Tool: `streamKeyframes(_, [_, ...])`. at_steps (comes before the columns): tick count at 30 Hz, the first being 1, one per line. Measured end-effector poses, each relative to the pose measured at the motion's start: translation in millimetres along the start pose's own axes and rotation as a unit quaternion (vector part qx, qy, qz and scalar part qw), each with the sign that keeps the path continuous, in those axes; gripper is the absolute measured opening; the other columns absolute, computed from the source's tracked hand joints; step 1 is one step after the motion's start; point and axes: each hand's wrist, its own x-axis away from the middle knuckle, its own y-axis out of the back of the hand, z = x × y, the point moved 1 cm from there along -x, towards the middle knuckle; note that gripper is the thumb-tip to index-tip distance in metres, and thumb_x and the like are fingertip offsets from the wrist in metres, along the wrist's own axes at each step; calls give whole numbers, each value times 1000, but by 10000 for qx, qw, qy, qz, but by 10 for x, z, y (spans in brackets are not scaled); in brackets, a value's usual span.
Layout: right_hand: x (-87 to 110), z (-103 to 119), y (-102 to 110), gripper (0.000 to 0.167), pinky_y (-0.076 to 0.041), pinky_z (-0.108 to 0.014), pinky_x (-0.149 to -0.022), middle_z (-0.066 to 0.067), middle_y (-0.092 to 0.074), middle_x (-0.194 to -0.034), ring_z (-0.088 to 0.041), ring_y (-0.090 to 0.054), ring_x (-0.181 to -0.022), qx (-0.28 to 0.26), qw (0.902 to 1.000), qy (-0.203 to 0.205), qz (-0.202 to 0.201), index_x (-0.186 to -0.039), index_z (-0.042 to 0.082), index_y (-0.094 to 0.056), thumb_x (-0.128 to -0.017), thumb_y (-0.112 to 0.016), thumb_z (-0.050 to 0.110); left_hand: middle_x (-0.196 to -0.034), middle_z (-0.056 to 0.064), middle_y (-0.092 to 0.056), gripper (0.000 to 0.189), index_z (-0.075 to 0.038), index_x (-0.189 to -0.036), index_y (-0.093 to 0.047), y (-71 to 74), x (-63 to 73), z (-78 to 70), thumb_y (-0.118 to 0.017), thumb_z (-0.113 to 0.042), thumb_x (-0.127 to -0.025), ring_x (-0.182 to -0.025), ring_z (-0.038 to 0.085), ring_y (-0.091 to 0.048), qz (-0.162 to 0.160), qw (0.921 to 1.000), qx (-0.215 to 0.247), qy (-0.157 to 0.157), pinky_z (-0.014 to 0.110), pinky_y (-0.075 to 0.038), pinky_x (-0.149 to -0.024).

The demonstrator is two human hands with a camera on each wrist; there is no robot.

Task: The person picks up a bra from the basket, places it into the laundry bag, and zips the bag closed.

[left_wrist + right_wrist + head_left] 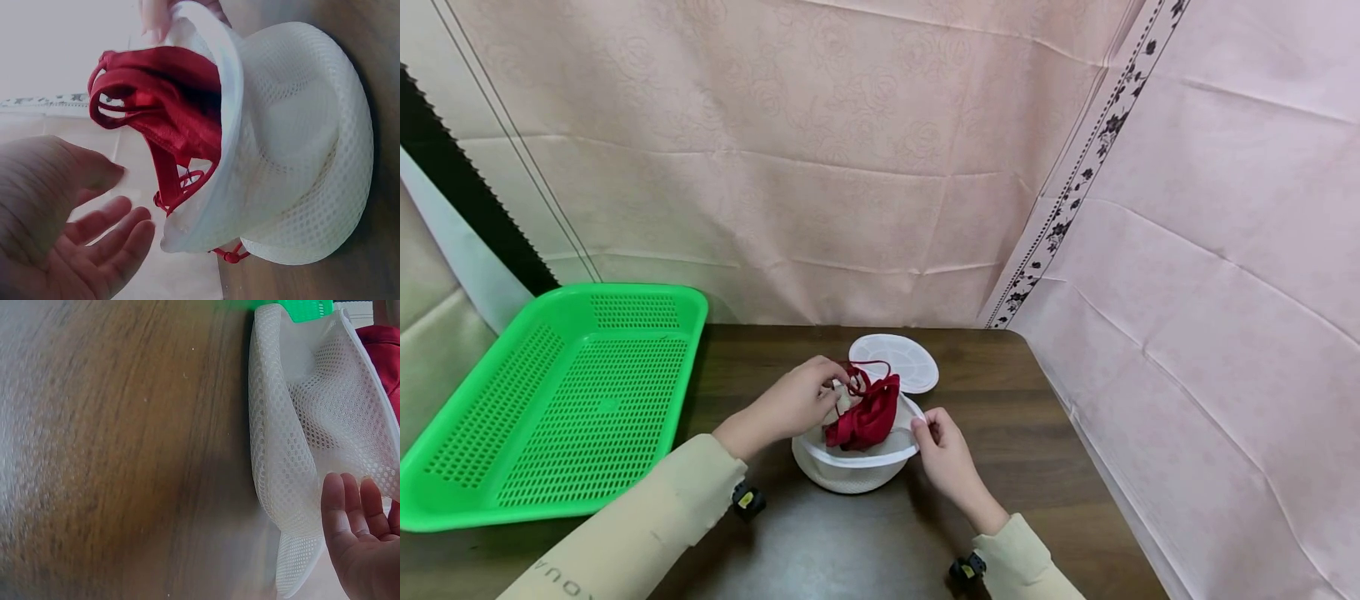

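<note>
A white mesh laundry bag (847, 477), round and soft-sided, stands with its mouth uncovered on the table. A red bra (868, 423) with thin straps and small adjuster rings lies partly inside, its upper part sticking out past the rim. My left hand (799, 398) is over the bag's left side, by the straps. In the left wrist view that hand (94, 225) has its thumb and fingers apart, with nothing between them. My right hand (946, 450) pinches the bag's rim on the right, thumb on top. The bag's oval mesh lid (910, 363) lies folded back behind it.
A large green plastic basket (687, 367) with perforated sides stands on the left of the dark wooden table (1007, 450). Pale patterned cloth (820, 183) hangs behind the table and along its right side.
</note>
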Motion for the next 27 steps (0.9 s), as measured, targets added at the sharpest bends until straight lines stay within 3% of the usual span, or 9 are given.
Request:
streamKeyframes(4, [5, 1, 1, 12, -39, -22, -55, -6, -50, -69, -11, -48, -60, -3, 10000, -3, 13, -87, -4, -52, -97, -54, 2, -108, 3, -59, 20, -10, -109, -66, -9, -18, -82, -63, -22, -94, -93, 17, -60, -184, 9995, 257, 54, 34, -50, -81])
streamKeyframes(7, [6, 6, 5, 12, -39, -23, -55, -4, -50, -68, -12, -47, -60, 67, 10000, 9, 5, -87, -4, -52, -97, -55, 3, -111, 4, -59, 31, -12, -114, -65, -70, -38, -189, -65, -34, -92, -95, 20, -60, -149, 9995, 240, -171, 35, -48, -83])
streamKeyframes(10, [5, 21, -2, 12, -40, -23, -56, -4, -49, -68, -12, -47, -60, 129, 9999, 15, 9, -88, -3, -53, -97, -55, 4, -121, 4, -58, 43, -13, -122, -63, -158, -50, -284, -67, -41, -89, -108, 20, -58, 57, 9989, -65, -466, 37, -46, -92])
streamKeyframes(16, [-18, 51, -48, 13, -42, -24, -56, -3, -50, -68, -13, -48, -61, 153, 9998, -15, 106, -89, -3, -53, -98, -54, 6, -129, 4, -55, 47, -14, -129, -59, -309, -43, -320, -67, -33, -87, -119, 19, -52, 490, 9936, -598, -824, 40, -41, -100])
streamKeyframes(21, [-44, 69, -67, 13, -41, -24, -56, -4, -49, -68, -14, -48, -62, 194, 9998, 22, 14, -88, -3, -54, -98, -54, 5, -131, 3, -55, 47, -17, -132, -56, -374, -20, -297, -68, -23, -87, -117, 21, -54, 617, 9937, -597, -725, 42, -43, -98])
streamKeyframes(27, [-57, 54, -72, 12, -40, -25, -58, -6, -50, -69, -14, -48, -64, 153, 9997, 161, -52, -89, -4, -54, -98, -54, 3, -136, 1, -50, 53, -18, -138, -49, -462, 16, -266, -66, -18, -88, -120, 19, -52, 1020, 9907, -659, -609, 41, -44, -97])
